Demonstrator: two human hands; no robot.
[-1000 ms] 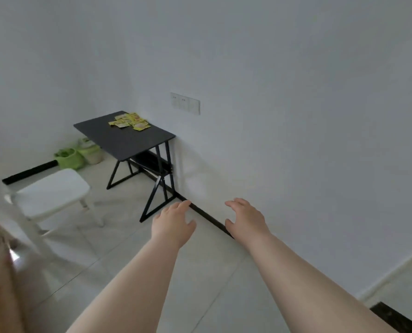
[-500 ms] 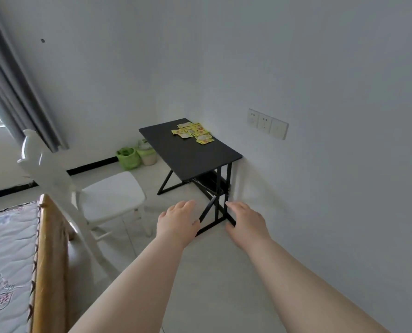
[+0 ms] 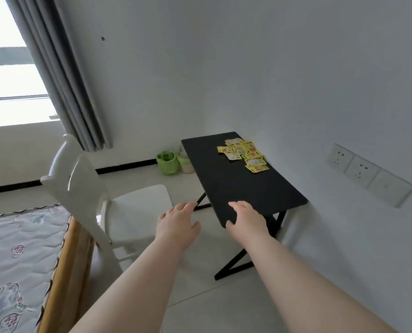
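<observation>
A small black table (image 3: 238,186) stands against the right wall, with several yellow sachets (image 3: 244,153) scattered at its far end. My left hand (image 3: 177,225) is stretched out in front of me, fingers relaxed and empty, left of the table's near corner. My right hand (image 3: 247,218) is also empty, palm down, in front of the table's near edge. I cannot tell whether it touches the table.
A white chair (image 3: 137,207) stands left of the table, its back towards me. A bed with a patterned mattress (image 3: 17,260) and wooden frame is at lower left. A green bag (image 3: 167,162) and a pale bucket (image 3: 185,162) sit on the floor by the far wall. Grey curtain (image 3: 63,75) and wall sockets (image 3: 366,173).
The view has swung left and closed in on the table. The table now sits right before my outstretched hands. Both hands keep the same open pose.
</observation>
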